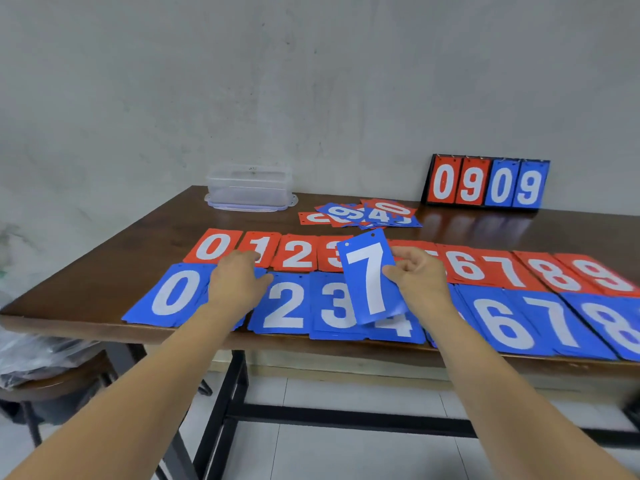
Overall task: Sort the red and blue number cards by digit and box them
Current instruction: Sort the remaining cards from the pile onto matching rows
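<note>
A shiny plastic bag (pixel 34 355) sits low at the far left, beside the brown table (pixel 166 216). At the back of the table stands a clear box (pixel 249 187) with its lid at the bottom. Two long rows of cards lie near the front edge. The red row (pixel 298 252) is behind and runs 0 to 9. The blue row (pixel 284 306) is in front and runs 0 to 8. The left hand (pixel 239 282) rests between the blue 0 and the blue 2, its fingers loose and holding nothing. Behind the rows, a loose pile (pixel 363 213) of red and blue cards lies all mixed up. The right hand (pixel 420 278) pinches a blue 7 card (pixel 370 277) by its right edge with thumb and fingers, holding it up over the blue 3 and 4. At the far right back, a score stand (pixel 485 183) shows 0 9 0 9
</note>
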The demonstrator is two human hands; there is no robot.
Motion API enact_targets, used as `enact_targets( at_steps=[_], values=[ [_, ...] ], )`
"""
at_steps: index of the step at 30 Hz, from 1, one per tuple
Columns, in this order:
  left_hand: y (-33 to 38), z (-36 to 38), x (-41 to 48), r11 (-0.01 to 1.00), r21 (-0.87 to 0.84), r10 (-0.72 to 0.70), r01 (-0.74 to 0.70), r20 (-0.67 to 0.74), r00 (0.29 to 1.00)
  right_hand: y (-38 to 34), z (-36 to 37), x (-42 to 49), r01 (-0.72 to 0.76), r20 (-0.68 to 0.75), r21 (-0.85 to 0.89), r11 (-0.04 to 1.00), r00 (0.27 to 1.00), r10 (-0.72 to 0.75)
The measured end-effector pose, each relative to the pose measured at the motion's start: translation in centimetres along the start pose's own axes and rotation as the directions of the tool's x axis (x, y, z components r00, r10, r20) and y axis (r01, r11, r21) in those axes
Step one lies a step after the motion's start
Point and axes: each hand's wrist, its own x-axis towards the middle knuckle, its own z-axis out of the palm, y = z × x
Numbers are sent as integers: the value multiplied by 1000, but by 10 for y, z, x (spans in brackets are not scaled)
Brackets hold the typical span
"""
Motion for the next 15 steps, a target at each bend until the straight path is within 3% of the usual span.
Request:
enact_targets(
  at_steps=[8,15],
  values=[
    [103,46,-11,996,-42,81,-81,11,997,30,-136,-6,-73,-146,-13,997,987,70],
    [178,84,-36,985,-81,152,-151,11,988,62,-247,12,-192,-278,-174,966,951,139]
  ],
)
